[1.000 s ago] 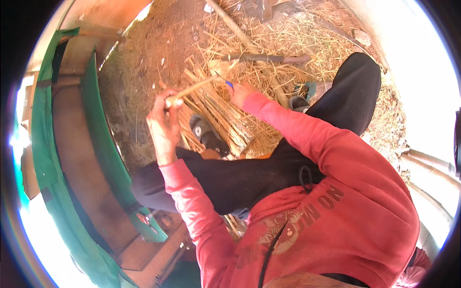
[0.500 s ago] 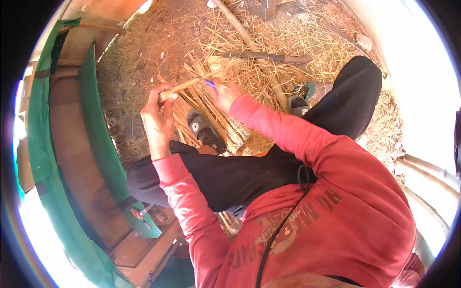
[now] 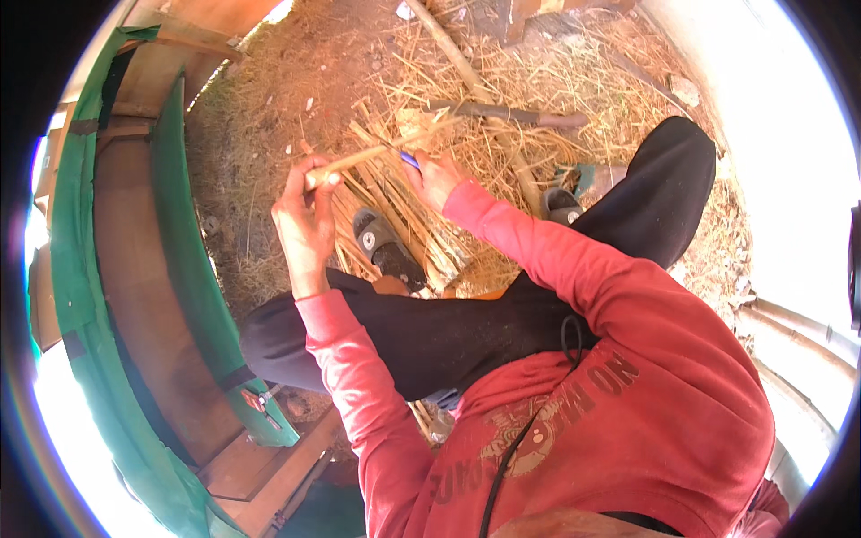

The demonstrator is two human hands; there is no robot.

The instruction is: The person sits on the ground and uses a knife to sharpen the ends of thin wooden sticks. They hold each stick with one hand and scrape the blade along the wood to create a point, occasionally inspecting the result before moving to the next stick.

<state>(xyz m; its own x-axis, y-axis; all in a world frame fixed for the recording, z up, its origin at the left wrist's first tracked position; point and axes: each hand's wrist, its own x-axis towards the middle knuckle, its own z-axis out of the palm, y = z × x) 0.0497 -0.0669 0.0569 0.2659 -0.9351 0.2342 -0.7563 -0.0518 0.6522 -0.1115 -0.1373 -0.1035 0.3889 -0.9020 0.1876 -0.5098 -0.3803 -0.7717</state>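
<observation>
The stick (image 3: 363, 155) is held up left of the frame's centre, in its upper half, over a pile of split sticks (image 3: 399, 202). Its long axis slants from the left hand (image 3: 303, 215) at the lower left toward the upper right, the thinner end pointing away from that grip. The left hand pinches the thick end between thumb and fingers. The right hand (image 3: 437, 179) is closed round the blue handle of a knife (image 3: 410, 160), just below the outer half of the stick. The knife's dark blade points to the upper left and crosses the stick's line at a slant; whether edge and wood touch, I cannot tell. The left hand is on the stick itself, while the right hand is nearer the thin end.

As for containers, a long trough-like wooden frame (image 3: 143, 260) with green sheeting (image 3: 76, 269) curves down the left side; what it holds, if anything, I cannot make out. A small red tool (image 3: 260, 401) lies against a green flap near its lower end. Loose straw (image 3: 560, 72) covers the ground at upper right, with a long pole (image 3: 459, 65) lying across it
</observation>
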